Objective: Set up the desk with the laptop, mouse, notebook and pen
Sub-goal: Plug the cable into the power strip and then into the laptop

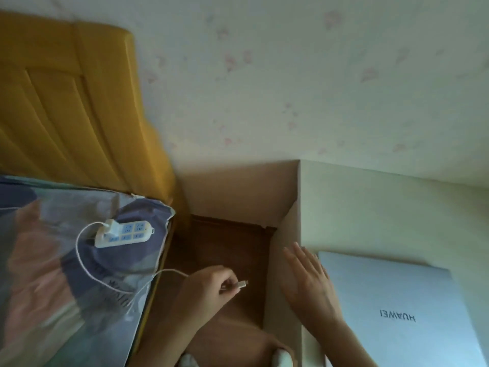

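Observation:
A closed silver laptop (397, 305) lies on the pale desk (370, 207) at the lower right, its logo facing me upside down. My right hand (309, 284) is flat and open, its fingers resting against the laptop's left edge at the desk's side. My left hand (206, 290) pinches the plug end of a white charging cable (242, 284) above the floor gap between bed and desk. The cable (87, 266) runs back over the bedding to a charger plugged into a white power strip (124, 233). No mouse, notebook or pen is in view.
A bed with patterned bedding (53, 260) and a yellow wooden headboard (66, 107) fills the left. Brown wooden floor (225, 250) shows in the narrow gap. A flowered wall (291, 88) stands behind. My slippered feet (283, 357) show at the bottom edge.

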